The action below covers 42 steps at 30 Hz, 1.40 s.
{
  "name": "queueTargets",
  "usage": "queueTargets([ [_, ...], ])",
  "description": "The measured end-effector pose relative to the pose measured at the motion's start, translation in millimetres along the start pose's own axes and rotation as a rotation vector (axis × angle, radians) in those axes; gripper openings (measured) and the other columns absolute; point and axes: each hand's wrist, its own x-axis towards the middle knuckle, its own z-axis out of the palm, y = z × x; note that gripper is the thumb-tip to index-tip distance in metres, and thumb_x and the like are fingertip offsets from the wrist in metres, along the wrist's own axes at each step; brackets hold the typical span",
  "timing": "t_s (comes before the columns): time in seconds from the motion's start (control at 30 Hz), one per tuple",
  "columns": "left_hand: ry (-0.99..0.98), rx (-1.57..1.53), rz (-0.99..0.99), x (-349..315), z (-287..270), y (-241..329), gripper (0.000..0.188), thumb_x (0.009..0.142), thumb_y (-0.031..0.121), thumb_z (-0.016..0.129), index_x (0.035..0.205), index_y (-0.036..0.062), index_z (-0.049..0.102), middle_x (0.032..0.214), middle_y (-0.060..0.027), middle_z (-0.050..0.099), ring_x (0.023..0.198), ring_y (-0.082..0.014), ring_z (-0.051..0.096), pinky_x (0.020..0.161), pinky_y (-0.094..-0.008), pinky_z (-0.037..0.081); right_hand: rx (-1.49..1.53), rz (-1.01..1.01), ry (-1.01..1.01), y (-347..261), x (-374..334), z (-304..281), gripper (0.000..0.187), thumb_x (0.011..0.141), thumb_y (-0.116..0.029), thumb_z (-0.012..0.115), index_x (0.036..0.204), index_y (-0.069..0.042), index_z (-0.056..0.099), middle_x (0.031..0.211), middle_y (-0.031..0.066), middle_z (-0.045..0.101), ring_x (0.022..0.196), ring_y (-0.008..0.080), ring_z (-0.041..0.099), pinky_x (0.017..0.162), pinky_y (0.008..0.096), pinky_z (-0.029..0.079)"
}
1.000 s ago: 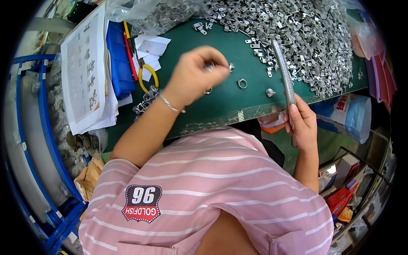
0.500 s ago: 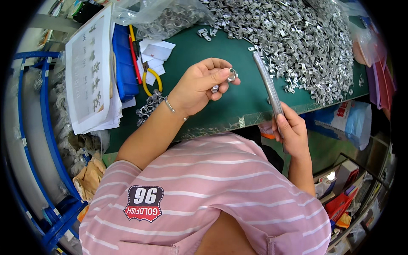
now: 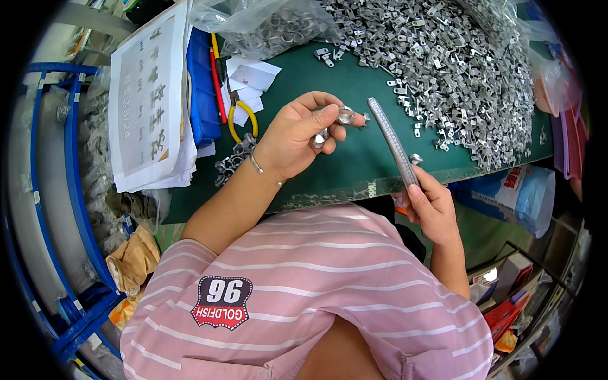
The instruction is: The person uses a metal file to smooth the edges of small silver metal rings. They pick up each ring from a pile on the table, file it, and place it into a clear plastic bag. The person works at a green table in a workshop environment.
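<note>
My left hand [image 3: 297,136] is closed over the green table, pinching a shiny metal ring [image 3: 345,115] between thumb and fingers. Another metal ring [image 3: 321,137] is tucked under its curled fingers. A small metal tab [image 3: 366,118] shows by the fingertip; whether it joins the ring I cannot tell. My right hand [image 3: 432,206], at the table's front edge, grips a long, narrow grey metal bar [image 3: 392,142] with fine marks along it. The bar's far end points up and left, apart from the ring. Close to the right hand lies a small shiny metal piece [image 3: 415,158].
Small metal brackets [image 3: 456,82] are heaped at the back right of the table [image 3: 335,180]. A clear bag of rings [image 3: 278,31] lies at the back. Left are yellow-handled pliers [image 3: 244,120], loose rings [image 3: 234,158], a blue tray [image 3: 204,95] and a picture sheet [image 3: 145,101].
The whole view has shifted, so the table appears farther right. The bar's tip has come nearer me and toward my left hand. The ring has turned in my left fingers.
</note>
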Motion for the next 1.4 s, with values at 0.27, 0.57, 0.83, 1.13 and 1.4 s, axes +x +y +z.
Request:
queueTargets([
  [0.27,0.093,0.055,-0.039,-3.7,4.3,4.7,0.024,0.095,0.023,0.041,0.1,0.0029,0.054,0.074,-0.0127,0.06,0.053,-0.0064,0.05,0.043,-0.0165,0.039,-0.151,-0.005,-0.124,-10.9,1.3,4.6,0.035,0.089,-0.017,0.051,0.119,0.001,0.051,0.069,-0.0001,0.05,0.056,0.0051,0.043,0.05,0.0203,0.037],
  [0.57,0.114,0.496,-0.031,-11.9,14.1,7.8,0.024,0.09,0.013,0.051,0.107,-0.0028,0.057,0.076,-0.01,0.061,0.052,-0.0055,0.045,0.043,-0.0173,0.034,-0.218,-0.006,-0.14,-18.1,3.7,8.5,0.033,0.089,-0.015,0.05,0.118,0.001,0.051,0.071,0.0027,0.052,0.064,0.009,0.047,0.06,0.0236,0.042],
  [0.83,0.144,0.366,0.021,-14.7,3.0,6.0,0.026,0.085,0.004,0.055,0.111,-0.0038,0.057,0.08,-0.0059,0.056,0.058,-0.0061,0.041,0.048,-0.0188,0.032,-0.234,0.001,-0.156,-24.2,5.8,11.9,0.032,0.089,-0.014,0.049,0.118,0.0,0.051,0.073,0.0028,0.053,0.066,0.0092,0.048,0.061,0.0237,0.043],
  [1.13,0.05,0.487,-0.042,-20.7,9.8,2.5,0.029,0.068,-0.002,0.072,0.096,-0.0017,0.062,0.085,-0.003,0.056,0.071,-0.0072,0.052,0.06,-0.0176,0.041,-0.274,-0.117,-0.211,-26.2,11.0,14.3,0.031,0.088,-0.013,0.05,0.115,0.0,0.052,0.088,0.0124,0.061,0.08,0.0213,0.058,0.073,0.0301,0.045],
  [1.4,0.016,0.628,0.059,-21.3,8.5,-8.0,0.027,0.069,-0.001,0.072,0.094,-0.0004,0.062,0.083,-0.0015,0.056,0.071,-0.0078,0.051,0.061,-0.0192,0.041,-0.396,-0.254,-0.184,-19.4,13.4,13.9,0.031,0.086,-0.01,0.051,0.115,0.0,0.052,0.092,0.0167,0.061,0.083,0.0287,0.06,0.074,0.0318,0.046],
])
